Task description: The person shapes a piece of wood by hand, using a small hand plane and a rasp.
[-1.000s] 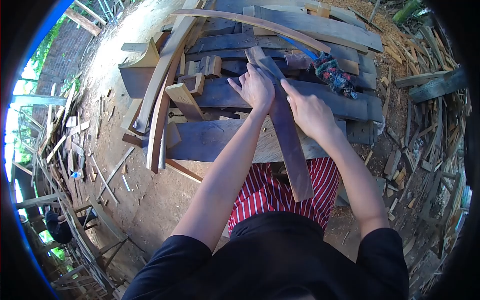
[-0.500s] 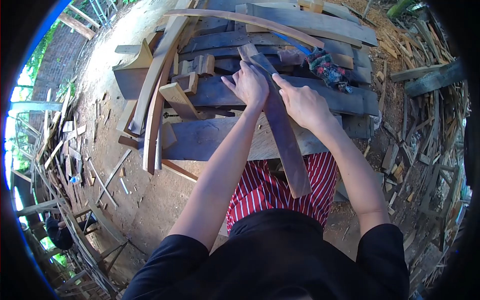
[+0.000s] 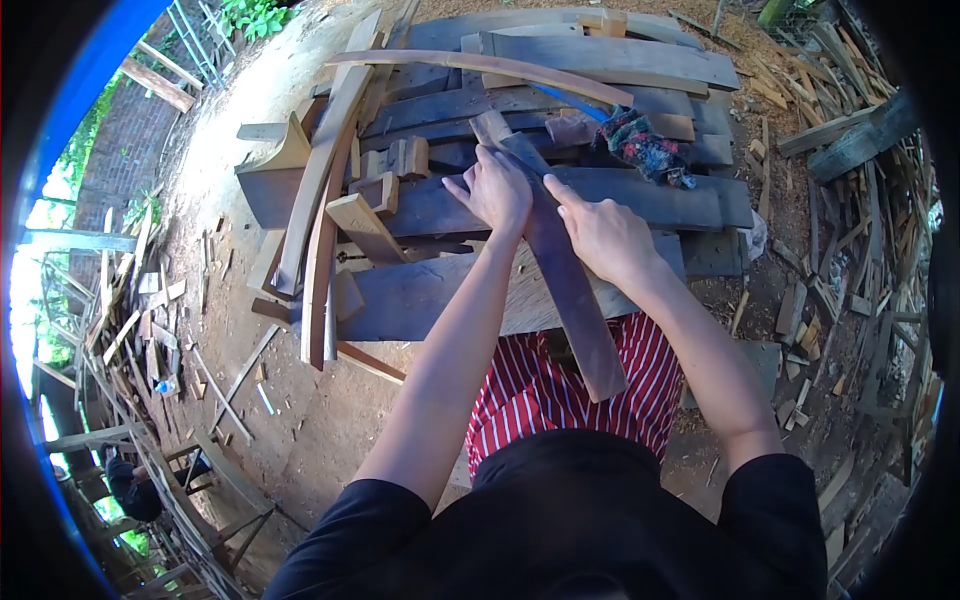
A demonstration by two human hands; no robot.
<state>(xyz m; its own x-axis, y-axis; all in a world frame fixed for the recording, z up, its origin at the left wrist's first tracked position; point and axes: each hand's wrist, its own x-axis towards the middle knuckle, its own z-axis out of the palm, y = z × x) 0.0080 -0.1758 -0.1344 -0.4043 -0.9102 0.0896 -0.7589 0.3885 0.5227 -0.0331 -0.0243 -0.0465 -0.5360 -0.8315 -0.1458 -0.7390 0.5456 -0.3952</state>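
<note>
A long dark wooden plank (image 3: 570, 290) slants from the middle of the plank-topped bench (image 3: 410, 285) down over the striped red cloth at my lap. My left hand (image 3: 498, 192) lies on the upper part of this plank, its thumb stretched out to the left and its other fingers along the wood. My right hand (image 3: 605, 235) is at the plank's right side, with the index finger stretched toward a dark flat piece (image 3: 525, 152) on top; its other fingers are curled underneath and partly hidden. A lighter wooden end (image 3: 490, 125) shows beyond my left hand.
A dark patterned cloth (image 3: 648, 148) lies on the bench to the right. Long strips (image 3: 325, 170) and small wooden blocks (image 3: 375, 192) are at the left. A curved strip (image 3: 490, 62) crosses the back. Scrap wood piles lie on both sides. A partly visible person (image 3: 135, 485) is far left.
The view has shifted slightly, so the bench sits a little differently in the frame. Both hands keep nearly the same places on the plank.
</note>
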